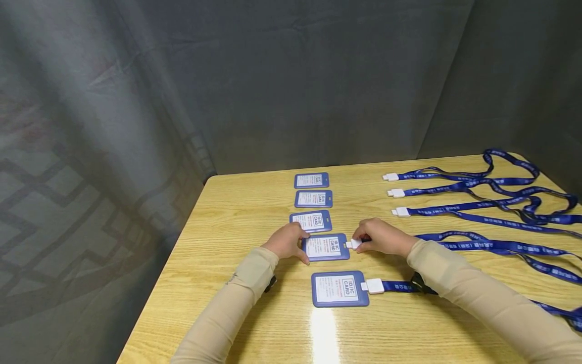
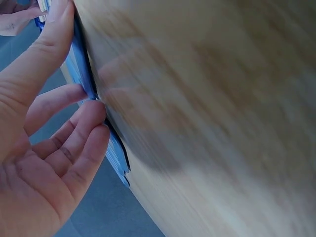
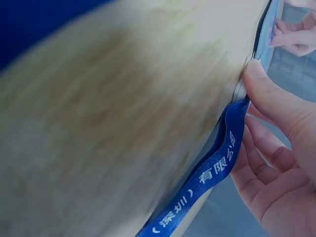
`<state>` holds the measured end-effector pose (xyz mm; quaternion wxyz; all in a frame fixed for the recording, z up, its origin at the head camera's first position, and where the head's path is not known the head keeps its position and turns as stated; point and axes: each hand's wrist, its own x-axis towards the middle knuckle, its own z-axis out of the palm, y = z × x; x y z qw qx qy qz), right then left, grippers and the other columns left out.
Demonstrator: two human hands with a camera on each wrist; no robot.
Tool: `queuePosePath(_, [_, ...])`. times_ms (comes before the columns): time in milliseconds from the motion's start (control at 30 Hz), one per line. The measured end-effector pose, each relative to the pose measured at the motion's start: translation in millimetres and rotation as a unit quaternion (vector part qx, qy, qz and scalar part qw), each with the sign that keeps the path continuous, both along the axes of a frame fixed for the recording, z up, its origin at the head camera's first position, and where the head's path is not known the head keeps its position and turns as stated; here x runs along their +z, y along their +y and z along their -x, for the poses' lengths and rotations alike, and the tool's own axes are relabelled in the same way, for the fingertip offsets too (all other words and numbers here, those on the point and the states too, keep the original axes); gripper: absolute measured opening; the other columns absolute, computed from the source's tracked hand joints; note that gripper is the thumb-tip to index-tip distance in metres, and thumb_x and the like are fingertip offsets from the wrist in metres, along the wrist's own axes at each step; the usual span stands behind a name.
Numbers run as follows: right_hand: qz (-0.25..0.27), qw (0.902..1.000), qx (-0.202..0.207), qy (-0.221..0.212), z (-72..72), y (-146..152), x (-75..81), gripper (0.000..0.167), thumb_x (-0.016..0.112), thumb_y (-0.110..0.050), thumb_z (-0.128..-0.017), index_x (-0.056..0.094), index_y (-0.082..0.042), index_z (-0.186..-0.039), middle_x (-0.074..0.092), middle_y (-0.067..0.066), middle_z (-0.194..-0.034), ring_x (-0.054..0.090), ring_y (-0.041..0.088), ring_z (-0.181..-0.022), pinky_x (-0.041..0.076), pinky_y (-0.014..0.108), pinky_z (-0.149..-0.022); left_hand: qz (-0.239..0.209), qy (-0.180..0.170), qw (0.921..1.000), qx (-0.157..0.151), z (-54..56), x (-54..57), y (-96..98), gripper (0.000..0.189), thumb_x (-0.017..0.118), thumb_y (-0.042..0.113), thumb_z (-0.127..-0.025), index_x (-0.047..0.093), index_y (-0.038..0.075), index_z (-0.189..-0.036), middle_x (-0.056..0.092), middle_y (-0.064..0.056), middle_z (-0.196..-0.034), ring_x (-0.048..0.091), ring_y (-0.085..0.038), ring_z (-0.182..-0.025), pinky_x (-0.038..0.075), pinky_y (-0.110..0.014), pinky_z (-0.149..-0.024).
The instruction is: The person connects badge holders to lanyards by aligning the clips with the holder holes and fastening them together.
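Grey curtain (image 1: 318, 91) hung behind the tabletop (image 1: 236, 212). Just beyond the lanyard-joined badge (image 1: 337, 289), I had the left hand (image 1: 287, 240) gripping a card holder (image 1: 325, 247) by its edges, the right hand (image 1: 383, 236) pinching a white clip (image 1: 355, 243) against its end; I judged hooking underway, the next move needing a steady push.

Held white clip (image 1: 355, 244) partly covered by right fingers (image 1: 362, 233), several lanyards (image 1: 488, 245) cropped

Glare streaks the table (image 1: 386, 328), blurred in wrist views.
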<state>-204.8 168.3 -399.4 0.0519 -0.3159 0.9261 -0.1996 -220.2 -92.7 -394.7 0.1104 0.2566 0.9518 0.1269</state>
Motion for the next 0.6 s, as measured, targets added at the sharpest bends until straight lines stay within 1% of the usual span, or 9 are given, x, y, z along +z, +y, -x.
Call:
queuePosePath(167, [0.006, 1.0000, -0.002, 0.003, -1.0, 0.1, -0.8, 0.022, 0.075, -0.017, -0.076, 0.072, -0.003, -0.093, 0.066, 0.002, -0.083, 0.052, 0.006, -0.070, 0.045, 0.020, -0.061, -0.003, 0.000, 1.0000, 0.001, -1.9, 1.0, 0.5, 0.072, 0.088, 0.031, -0.054, 0.065, 0.002, -0.115, 0.060, -0.006, -0.090, 0.047, -0.011, -0.072, 0.045, -0.022, -0.068])
queuePosePath(400, [0.006, 1.0000, -0.004, 0.001, -1.3, -1.0, 1.3, 0.022, 0.075, -0.016, -0.076, 0.072, -0.003, -0.093, 0.066, 0.002, -0.082, 0.052, 0.008, -0.070, 0.044, 0.020, -0.061, 0.007, 0.007, 1.0000, 0.001, -4.1, 4.1, 1.5, 0.071, 0.088, 0.031, -0.054, 0.065, 0.002, -0.116, 0.060, -0.006, -0.090, 0.045, -0.011, -0.072, 0.046, -0.023, -0.070])
queuePosePath(600, [0.007, 0.9999, -0.009, -0.009, -1.6, -0.7, 1.0, 0.023, 0.075, -0.017, -0.076, 0.072, -0.003, -0.094, 0.065, 0.002, -0.081, 0.051, 0.009, -0.069, 0.043, 0.020, -0.060, 0.010, 0.008, 0.9999, -0.001, -5.1, 4.5, 3.8, 0.071, 0.088, 0.031, -0.054, 0.065, 0.001, -0.115, 0.058, -0.006, -0.086, 0.044, -0.012, -0.071, 0.045, -0.023, -0.068])
